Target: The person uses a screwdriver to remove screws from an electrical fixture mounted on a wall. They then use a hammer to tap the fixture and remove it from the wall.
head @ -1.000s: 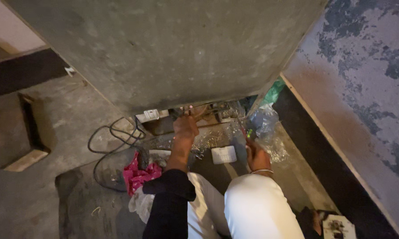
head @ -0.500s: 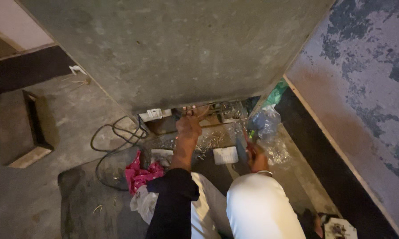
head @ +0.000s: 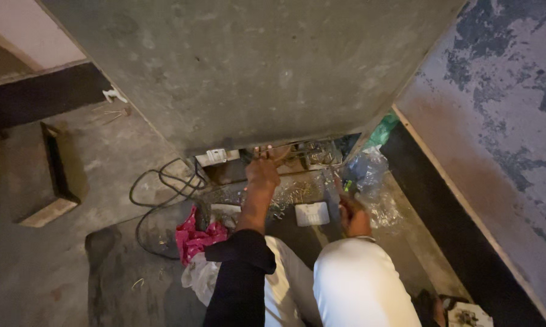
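reaching forward and slightly up, the left hand sits at the low gap under the big grey slab, its fingers pressed against the recessed opening where brownish fittings and wires show; the fingers look curled onto something at that edge, but whether they truly grip it i cannot tell, since the palm faces away; the right hand hangs lower and nearer the body, closed around a slim tool with a greenish handle, whose shaft points up and away toward the same opening; so the opening lies straight ahead of both hands, running crosswise from left to right along the foot of the slab, and the left hand is plainly the nearer one, already touching it, while the right hand is a little apart from it, below and to the right; between the two hands a small white rectangular block lies on the floor; crumpled clear plastic is bunched just beyond the right hand, with a green bottle wedged behind it against the wall; to the left, a pink cloth lies beside the left forearm, and a black cable loops across the concrete floor toward a white plug block at the slab's edge.
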